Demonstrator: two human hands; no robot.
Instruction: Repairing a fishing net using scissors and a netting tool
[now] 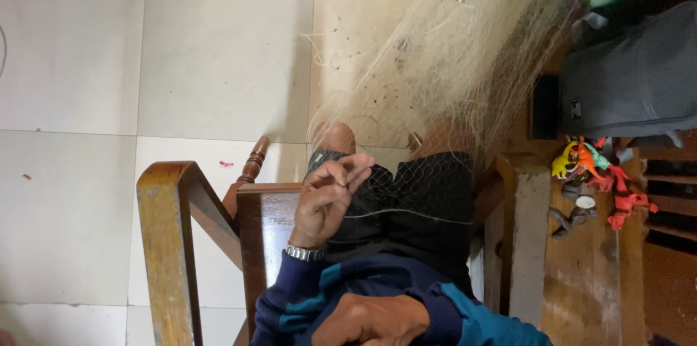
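Left hand (327, 201) raised, fingertips pinching a thin pale line from the fine whitish fishing net (435, 63) draped over the lap ahead. Right hand (374, 320) below, loosely clenched, grip unclear.

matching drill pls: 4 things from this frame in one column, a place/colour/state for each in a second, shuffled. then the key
Things:
1. fishing net
2. wristwatch
3. toy figures
4. grey bag

Descriptions:
A. bright yellow, orange, green and red, on the wooden surface at the right
B. silver, on the wrist of the left hand
C. pale and fine-meshed, draped over the person's lap and spreading up across the tiled floor
D. at the upper right edge, above the toys

Pairs: 1-C, 2-B, 3-A, 4-D
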